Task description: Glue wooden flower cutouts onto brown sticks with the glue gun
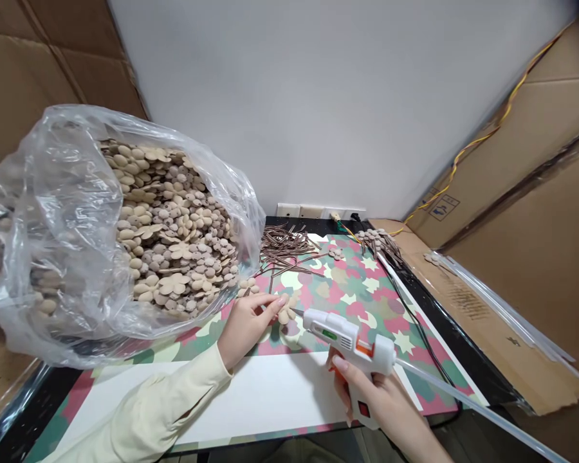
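Observation:
Between thumb and fingers, my left hand [249, 323] pinches a beige flower-shaped piece [286, 311] by its edge, above the patterned mat. My right hand [367, 389] is wrapped around the handle of a white hot glue gun [335, 329] with orange parts. The gun's nozzle points left and touches or nearly touches the flower; which of the two I cannot tell. A long clear glue stick [477, 404] sticks out of the gun's back. Left of my hands, a large clear plastic bag [67, 193] lies open, full of beige and greyish flower pieces [174, 251].
Thin brown strips [289, 247] lie in a heap by the wall. More flowers with strips [379, 241] are piled at the back right, near a power strip [313, 211]. Clear glue sticks [492, 305] rest on cardboard at right. A black cable [417, 315] crosses the camouflage mat [357, 289].

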Demonstrator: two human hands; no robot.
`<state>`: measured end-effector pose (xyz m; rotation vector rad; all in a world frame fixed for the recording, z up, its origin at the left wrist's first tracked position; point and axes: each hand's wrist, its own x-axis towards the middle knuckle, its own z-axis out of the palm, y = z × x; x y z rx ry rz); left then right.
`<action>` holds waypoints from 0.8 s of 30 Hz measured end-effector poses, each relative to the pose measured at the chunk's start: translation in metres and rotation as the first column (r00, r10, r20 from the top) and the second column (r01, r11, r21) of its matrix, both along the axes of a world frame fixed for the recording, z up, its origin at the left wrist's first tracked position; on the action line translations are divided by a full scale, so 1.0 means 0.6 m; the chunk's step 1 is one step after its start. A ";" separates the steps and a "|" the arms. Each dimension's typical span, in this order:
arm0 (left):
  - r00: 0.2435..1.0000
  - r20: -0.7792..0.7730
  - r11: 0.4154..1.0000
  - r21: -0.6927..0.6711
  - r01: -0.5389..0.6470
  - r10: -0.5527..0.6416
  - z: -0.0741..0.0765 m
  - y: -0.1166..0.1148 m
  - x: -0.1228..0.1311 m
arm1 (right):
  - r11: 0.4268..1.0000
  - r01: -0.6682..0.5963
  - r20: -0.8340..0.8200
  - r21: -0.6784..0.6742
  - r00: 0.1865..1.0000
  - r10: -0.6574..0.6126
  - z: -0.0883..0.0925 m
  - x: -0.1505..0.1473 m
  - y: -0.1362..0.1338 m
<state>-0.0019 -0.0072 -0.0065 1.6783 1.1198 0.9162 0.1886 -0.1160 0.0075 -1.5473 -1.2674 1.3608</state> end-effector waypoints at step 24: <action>0.999 -0.026 0.991 0.128 -0.041 0.045 -0.004 -0.001 0.001 | 1.000 -0.016 -0.026 0.002 1.000 0.016 0.001 -0.008 0.003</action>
